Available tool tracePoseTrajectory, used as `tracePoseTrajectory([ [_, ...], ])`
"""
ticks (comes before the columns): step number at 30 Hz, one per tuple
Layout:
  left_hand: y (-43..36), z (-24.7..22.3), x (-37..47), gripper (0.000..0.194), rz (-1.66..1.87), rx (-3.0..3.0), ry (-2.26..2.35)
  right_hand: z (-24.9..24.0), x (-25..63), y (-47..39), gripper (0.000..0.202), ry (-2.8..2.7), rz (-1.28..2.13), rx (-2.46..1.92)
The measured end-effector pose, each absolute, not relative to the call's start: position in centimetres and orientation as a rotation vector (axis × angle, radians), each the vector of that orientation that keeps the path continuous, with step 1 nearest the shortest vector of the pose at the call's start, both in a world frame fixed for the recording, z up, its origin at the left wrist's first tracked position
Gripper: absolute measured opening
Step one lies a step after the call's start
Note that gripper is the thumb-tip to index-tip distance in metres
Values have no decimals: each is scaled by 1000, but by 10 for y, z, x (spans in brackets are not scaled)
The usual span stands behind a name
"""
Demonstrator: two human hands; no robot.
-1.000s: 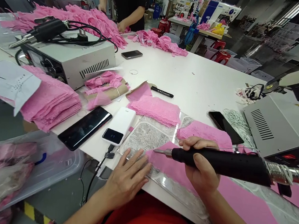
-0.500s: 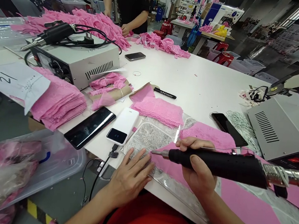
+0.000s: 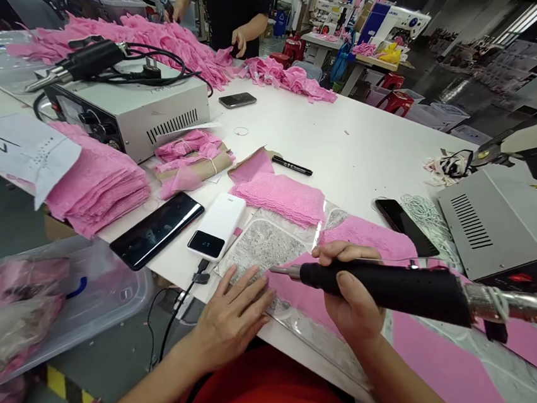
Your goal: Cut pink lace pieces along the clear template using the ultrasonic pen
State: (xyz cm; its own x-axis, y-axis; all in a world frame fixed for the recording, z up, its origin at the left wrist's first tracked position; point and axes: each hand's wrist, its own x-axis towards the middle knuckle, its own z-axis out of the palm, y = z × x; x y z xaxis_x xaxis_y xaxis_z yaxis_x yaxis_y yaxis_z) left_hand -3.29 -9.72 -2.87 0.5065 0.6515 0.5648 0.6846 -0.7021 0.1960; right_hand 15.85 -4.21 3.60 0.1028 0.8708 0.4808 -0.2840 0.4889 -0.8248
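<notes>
My right hand [image 3: 356, 305] is wrapped round a black handpiece with a narrow metal tip [image 3: 383, 290]. Its tip points left, at the edge of a flat piece of pink fabric [image 3: 307, 294]; whether it touches the cloth I cannot tell. My left hand [image 3: 234, 312] lies flat with its fingers stretched out, fingertips beside the tip, at the fabric's edge. Under the fabric is a clear sheet over a grey, speckled template [image 3: 264, 245]. Just beyond lies a stack of pink lace pieces [image 3: 281, 197], and more pink lace [image 3: 370, 235] rests behind my right hand.
A white power bank [image 3: 216, 225] and a black phone [image 3: 156, 229] lie left of the template. Grey control boxes [image 3: 130, 106] flank the work, one with another handpiece on top. A marker [image 3: 292, 165] lies ahead. A co-worker [image 3: 224, 13] stands at the pink fabric heap [image 3: 136, 43].
The whole view has shifted slightly. My hands and the handpiece hold nearly the same place on the fabric. The co-worker's hands have moved apart and lifted somewhat.
</notes>
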Motion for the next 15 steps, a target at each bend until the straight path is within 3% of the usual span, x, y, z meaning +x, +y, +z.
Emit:
tracePoseTrajectory([
  [9,-89,-23,-15,32,-1174,-2715,-1025,70,243,-34,12,-853,619,-747],
  [15,-80,-16,24,25,-1161,-2858,-789,62,305,-60,6,-773,457,-931],
])
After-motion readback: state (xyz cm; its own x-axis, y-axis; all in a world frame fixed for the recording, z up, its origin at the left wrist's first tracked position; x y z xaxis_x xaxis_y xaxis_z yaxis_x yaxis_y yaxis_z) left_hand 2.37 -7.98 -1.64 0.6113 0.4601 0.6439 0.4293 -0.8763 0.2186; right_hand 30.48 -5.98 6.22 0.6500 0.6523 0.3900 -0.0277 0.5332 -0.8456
